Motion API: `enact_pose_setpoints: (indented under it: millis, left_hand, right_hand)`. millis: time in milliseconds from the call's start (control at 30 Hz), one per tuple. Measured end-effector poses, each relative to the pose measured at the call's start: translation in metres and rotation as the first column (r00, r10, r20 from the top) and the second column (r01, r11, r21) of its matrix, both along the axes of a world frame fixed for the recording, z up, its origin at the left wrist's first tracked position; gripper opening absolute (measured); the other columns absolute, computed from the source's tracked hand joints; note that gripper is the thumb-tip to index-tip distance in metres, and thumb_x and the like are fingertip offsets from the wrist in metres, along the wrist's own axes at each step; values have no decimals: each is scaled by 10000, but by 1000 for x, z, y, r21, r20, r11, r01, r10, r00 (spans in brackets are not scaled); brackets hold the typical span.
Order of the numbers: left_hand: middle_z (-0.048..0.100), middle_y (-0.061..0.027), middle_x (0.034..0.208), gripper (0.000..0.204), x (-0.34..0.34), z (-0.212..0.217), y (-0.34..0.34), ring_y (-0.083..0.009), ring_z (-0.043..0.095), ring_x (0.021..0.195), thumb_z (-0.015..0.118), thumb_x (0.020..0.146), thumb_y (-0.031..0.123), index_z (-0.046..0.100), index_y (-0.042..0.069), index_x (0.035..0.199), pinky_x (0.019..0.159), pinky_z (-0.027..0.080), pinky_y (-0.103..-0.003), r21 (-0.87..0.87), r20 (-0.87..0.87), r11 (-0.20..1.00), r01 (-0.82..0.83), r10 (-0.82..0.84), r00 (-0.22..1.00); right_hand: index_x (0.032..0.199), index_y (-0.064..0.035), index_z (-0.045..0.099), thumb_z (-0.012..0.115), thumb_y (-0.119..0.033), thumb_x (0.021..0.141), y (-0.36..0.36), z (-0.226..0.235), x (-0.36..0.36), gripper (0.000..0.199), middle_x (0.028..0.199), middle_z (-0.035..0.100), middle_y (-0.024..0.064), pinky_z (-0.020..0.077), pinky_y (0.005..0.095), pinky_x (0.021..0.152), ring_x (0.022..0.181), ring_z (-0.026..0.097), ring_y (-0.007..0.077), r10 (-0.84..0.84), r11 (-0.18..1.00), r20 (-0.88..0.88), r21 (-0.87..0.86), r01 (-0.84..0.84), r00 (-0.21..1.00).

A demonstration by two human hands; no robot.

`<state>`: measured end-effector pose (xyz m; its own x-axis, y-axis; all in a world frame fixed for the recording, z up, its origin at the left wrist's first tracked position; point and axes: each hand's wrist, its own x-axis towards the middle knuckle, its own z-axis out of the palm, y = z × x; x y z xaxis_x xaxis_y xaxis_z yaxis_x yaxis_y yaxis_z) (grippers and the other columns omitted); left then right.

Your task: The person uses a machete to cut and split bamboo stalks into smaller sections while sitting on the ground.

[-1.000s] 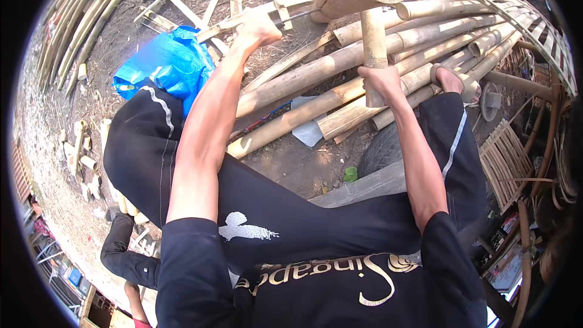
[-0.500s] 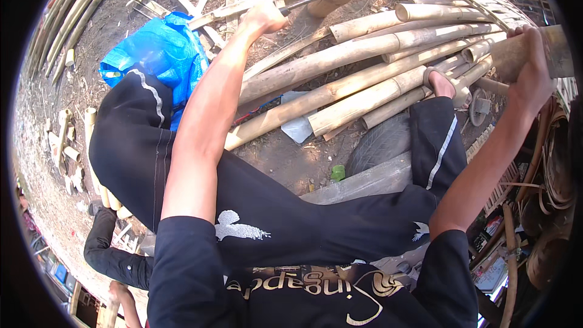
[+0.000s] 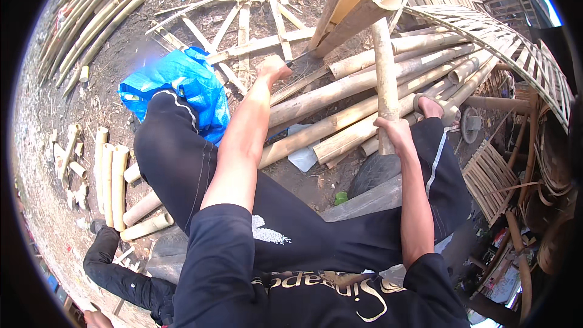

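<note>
My left hand [image 3: 273,68] is closed around the dark handle of a knife [image 3: 301,57]. Its blade lies in the lower part of a thick bamboo culm [image 3: 355,21], which stands tilted and is split from the top into two spreading halves. The far end of the blade is hidden by the culm. In my right hand [image 3: 396,133] is a shorter bamboo pole [image 3: 385,73], gripped near its lower end and pointing away from me. Its top end reaches the right half of the culm; whether they touch I cannot tell.
Bamboo poles [image 3: 331,124] lie across the ground ahead, with my foot [image 3: 430,108] by them. A blue plastic sheet [image 3: 182,82] lies by my left knee. Split slats [image 3: 243,36] and stacked poles [image 3: 97,30] lie beyond. Another person's leg [image 3: 121,276] shows at lower left.
My right hand has swung the bamboo pole in from the far right to beside the culm. The culm's split now shows wide open at the top. My left hand keeps the knife.
</note>
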<state>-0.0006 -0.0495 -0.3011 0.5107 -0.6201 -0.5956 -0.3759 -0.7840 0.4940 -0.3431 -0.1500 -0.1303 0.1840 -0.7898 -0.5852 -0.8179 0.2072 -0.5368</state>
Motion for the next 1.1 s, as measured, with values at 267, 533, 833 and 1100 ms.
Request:
enact_pose_setpoints:
  millis: [267, 533, 833, 1100]
  left_hand:
    - [642, -193, 1333, 467, -9, -12, 6, -319, 603, 1272, 648, 803, 239, 700, 34, 1220, 1070, 468, -427, 122, -83, 991, -51, 61, 995]
    - [744, -183, 1057, 383, -26, -41, 21, -279, 740, 898, 635, 807, 224, 731, -13, 1092, 806, 568, -403, 76, 52, 989, -126, 122, 991]
    - [654, -206, 1307, 498, -36, -7, 4, -340, 609, 1258, 691, 774, 268, 702, 11, 1199, 1045, 486, -427, 101, -36, 982, -158, 162, 986]
    - [700, -272, 1149, 421, -1, -43, 20, -387, 682, 1113, 636, 746, 199, 726, -59, 1066, 946, 534, -436, 147, -19, 979, -140, 144, 989]
  right_hand:
    - [968, 75, 685, 826, -184, 743, 80, -38, -73, 371, 778, 669, 97, 532, 342, 564, 611, 648, 193, -194, 959, 109, 231, 166, 975]
    - [957, 42, 675, 852, -221, 730, 115, 7, -53, 390, 752, 668, 100, 559, 334, 566, 610, 660, 183, -373, 879, 273, 411, 242, 887]
    - [987, 33, 674, 838, -191, 756, 120, -11, -55, 361, 814, 687, 93, 554, 317, 569, 633, 667, 169, -316, 920, 236, 314, 236, 919]
    - [1062, 40, 642, 812, -266, 702, 43, 48, 10, 502, 923, 734, 210, 561, 390, 790, 887, 739, 282, 82, 921, 229, -389, 13, 970]
